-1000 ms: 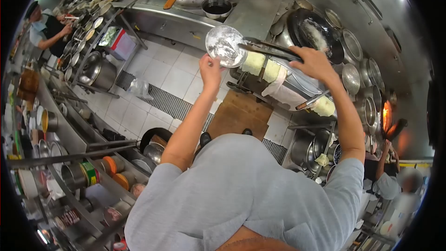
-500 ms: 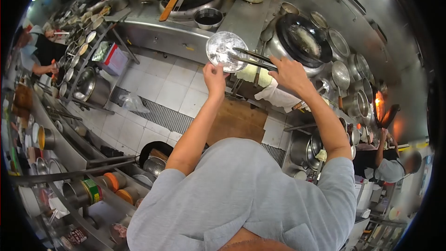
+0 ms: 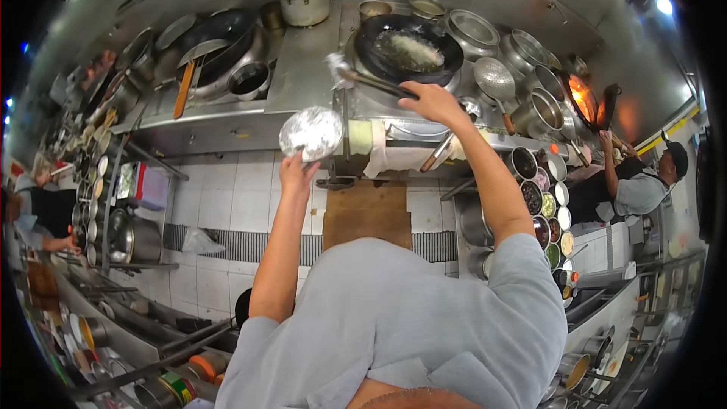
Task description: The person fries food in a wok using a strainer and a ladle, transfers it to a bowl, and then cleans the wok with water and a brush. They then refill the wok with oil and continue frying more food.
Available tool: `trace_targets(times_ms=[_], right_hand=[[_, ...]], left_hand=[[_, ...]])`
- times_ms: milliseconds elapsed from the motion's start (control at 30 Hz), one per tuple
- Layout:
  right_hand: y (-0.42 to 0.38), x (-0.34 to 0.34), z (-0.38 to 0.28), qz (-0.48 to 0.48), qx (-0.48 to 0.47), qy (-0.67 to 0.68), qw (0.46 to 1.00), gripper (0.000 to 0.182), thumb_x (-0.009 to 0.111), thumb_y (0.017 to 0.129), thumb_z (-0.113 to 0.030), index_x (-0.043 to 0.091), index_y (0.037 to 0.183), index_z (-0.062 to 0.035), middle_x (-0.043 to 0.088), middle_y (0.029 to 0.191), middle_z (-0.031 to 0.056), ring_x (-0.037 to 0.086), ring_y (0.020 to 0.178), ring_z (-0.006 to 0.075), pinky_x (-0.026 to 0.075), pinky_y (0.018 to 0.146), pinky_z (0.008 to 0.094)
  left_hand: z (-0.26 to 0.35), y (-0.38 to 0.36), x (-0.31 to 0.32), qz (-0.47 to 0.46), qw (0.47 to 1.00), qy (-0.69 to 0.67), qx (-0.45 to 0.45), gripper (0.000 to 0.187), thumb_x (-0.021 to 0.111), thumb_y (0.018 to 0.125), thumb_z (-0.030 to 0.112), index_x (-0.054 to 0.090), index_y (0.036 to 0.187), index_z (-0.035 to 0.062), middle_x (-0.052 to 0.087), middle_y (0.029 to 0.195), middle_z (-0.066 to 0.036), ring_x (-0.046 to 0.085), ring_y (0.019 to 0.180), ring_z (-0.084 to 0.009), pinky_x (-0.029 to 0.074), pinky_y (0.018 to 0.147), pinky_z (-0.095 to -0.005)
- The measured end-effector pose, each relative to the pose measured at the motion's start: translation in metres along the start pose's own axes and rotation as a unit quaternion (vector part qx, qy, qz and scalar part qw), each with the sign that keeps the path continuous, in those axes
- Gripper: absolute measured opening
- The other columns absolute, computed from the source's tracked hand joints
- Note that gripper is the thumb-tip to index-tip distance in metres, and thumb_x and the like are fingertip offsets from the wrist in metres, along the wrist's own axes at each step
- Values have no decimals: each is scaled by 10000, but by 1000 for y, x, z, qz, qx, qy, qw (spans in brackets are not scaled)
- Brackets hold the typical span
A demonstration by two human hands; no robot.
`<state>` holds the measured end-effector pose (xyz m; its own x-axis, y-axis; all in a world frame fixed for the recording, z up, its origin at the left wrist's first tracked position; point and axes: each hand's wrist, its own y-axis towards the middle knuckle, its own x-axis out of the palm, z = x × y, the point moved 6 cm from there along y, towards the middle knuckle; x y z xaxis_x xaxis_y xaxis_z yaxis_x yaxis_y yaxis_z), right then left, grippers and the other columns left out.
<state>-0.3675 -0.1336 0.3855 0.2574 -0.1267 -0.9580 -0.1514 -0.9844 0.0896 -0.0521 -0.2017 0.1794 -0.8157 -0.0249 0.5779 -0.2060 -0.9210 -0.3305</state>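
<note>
Head view of a person working over a steel kitchen bench (image 3: 299, 83). Around the work stand, left to right, a second wok (image 3: 219, 30) with a wooden-handled tool (image 3: 184, 91) across its near side, a small pan of dark liquid (image 3: 251, 79), a pale two-handled pot (image 3: 304, 4), and the main wok (image 3: 448, 39), in whose liquid a pale elongated piece (image 3: 413, 51) lies. Close to the right of this wok, a perforated ladle (image 3: 494, 78) and several sieves and pots crowd the surface; a cloth (image 3: 388, 156) hangs over the front edge, and farther right a co-worker (image 3: 627, 188) stands near an orange flame (image 3: 580, 98). Of the two hands, the left hand (image 3: 297, 170) pinches the near rim of a white-dusted bowl (image 3: 311, 133), held out at the front edge with its mouth facing the camera; the right hand (image 3: 433, 101) is closed around the handle end of dark tongs (image 3: 382, 85). The tongs' long axis runs nearly crosswise, tips toward the left and slightly away from the wearer, passing the main wok's near left rim. The piece in the wok slants from far left to near right. A whitish mass (image 3: 338, 70) at the tong tips is motion-blurred, so its outline and the gap between the tips cannot be told; the fingers beneath the bowl are partly hidden, and the co-workers at far left are cut off.
</note>
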Motion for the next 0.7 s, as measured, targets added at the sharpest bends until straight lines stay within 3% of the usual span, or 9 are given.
trace_targets(times_ms=[100, 200, 300, 333, 400, 467, 500, 567, 700], right_hand=[[13, -35, 69, 16, 144, -79, 986, 501, 599, 836, -439, 556, 1273, -197, 653, 1091, 177, 614, 1021, 364, 480, 871, 456], [68, -35, 137, 17, 148, -195, 969, 411, 608, 819, -365, 600, 1176, -161, 663, 1050, 185, 630, 997, 371, 506, 844, 462], [143, 3, 190, 42, 147, -223, 963, 314, 515, 815, -207, 654, 1063, -73, 675, 1019, 196, 660, 945, 366, 521, 827, 444], [151, 2, 192, 62, 174, -199, 963, 328, 520, 818, -240, 644, 1065, -62, 668, 1038, 207, 651, 981, 361, 512, 855, 441], [175, -5, 201, 101, 223, -142, 959, 509, 564, 822, -437, 549, 1156, -53, 626, 1112, 245, 597, 1067, 399, 462, 919, 488], [161, -42, 155, 156, 181, -146, 960, 503, 526, 856, -471, 541, 1144, -59, 626, 1070, 270, 596, 1036, 424, 453, 911, 491], [162, -52, 141, 154, 142, -144, 967, 530, 546, 864, -461, 529, 1214, -64, 612, 1095, 287, 595, 1028, 440, 468, 889, 498], [135, -75, 71, 139, 26, -140, 980, 544, 564, 862, -452, 523, 1266, -89, 625, 1118, 233, 604, 1037, 391, 476, 869, 478], [67, -67, -49, 14, -197, -130, 972, 521, 614, 827, -409, 535, 1283, -168, 622, 1169, 162, 594, 1052, 352, 477, 867, 438]], left_hand=[[7, -27, -5, 24, 1000, 14, -1, 101, 499, 949, 106, 442, 940, 23, 539, 1105, -166, 612, 987, -329, 566, 839, -431], [4, -36, -23, 37, 999, 23, -15, 272, 493, 945, 103, 416, 1167, -32, 514, 1186, -168, 571, 1068, -335, 525, 925, -435], [4, -47, -33, 50, 998, 32, 0, 270, 492, 948, 107, 413, 1168, -29, 515, 1183, -167, 574, 1064, -334, 524, 930, -432], [0, -47, -43, 63, 998, 18, 4, 270, 497, 951, 111, 419, 1171, -24, 517, 1186, -161, 578, 1059, -338, 525, 933, -426], [12, -54, -47, 93, 995, 10, 13, 184, 495, 959, 136, 443, 1062, -7, 539, 1143, -174, 586, 1047, -342, 537, 901, -444], [18, -60, -61, 92, 995, -9, 29, 175, 500, 963, 152, 461, 1026, -7, 544, 1122, -181, 593, 1034, -346, 545, 883, -454], [21, -56, -72, 77, 996, -23, 39, 193, 506, 963, 155, 467, 1044, -15, 539, 1122, -181, 595, 1027, -348, 547, 880, -454], [29, -51, -87, 103, 993, -33, 42, 215, 517, 959, 150, 475, 1066, -32, 546, 1096, -168, 602, 1016, -338, 558, 858, -448], [57, -42, -92, 91, 994, -4, 54, 146, 529, 949, 136, 464, 931, 7, 550, 1056, -155, 607, 963, -298, 575, 827, -426]])
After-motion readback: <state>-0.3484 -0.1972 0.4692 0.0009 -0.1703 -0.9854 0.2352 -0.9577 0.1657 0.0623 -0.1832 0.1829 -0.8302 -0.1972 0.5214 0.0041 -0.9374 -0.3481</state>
